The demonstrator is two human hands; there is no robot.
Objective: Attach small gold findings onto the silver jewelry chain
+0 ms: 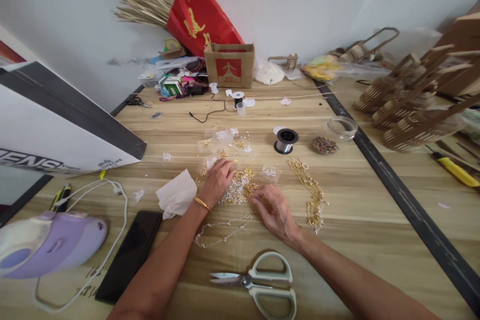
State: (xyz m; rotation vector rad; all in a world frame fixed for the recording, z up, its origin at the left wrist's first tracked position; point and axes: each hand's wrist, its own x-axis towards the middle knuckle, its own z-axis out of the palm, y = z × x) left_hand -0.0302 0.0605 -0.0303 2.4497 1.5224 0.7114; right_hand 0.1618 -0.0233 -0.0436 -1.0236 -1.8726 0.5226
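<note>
My left hand (218, 181), with a gold bangle (202, 204) on its wrist, rests over the left edge of a pile of small gold and silver jewelry pieces (240, 186). Its fingers are loosely bent and I see nothing held in them. My right hand (276, 211) is at the pile's right edge, thumb and fingertips drawn together in a pinch. Whatever is between them is too small to make out. A silver chain (221, 237) lies in a curve nearer to me, between my forearms. Several gold chains (313, 200) lie to the right of my right hand.
Scissors (249, 280) lie in front, between my arms. A wire spool (285, 141) and a glass jar of beads (326, 144) stand farther back. Left are a tissue (177, 194), a black phone (129, 255) and a purple device (67, 245). Small bags of parts (270, 172) surround the pile.
</note>
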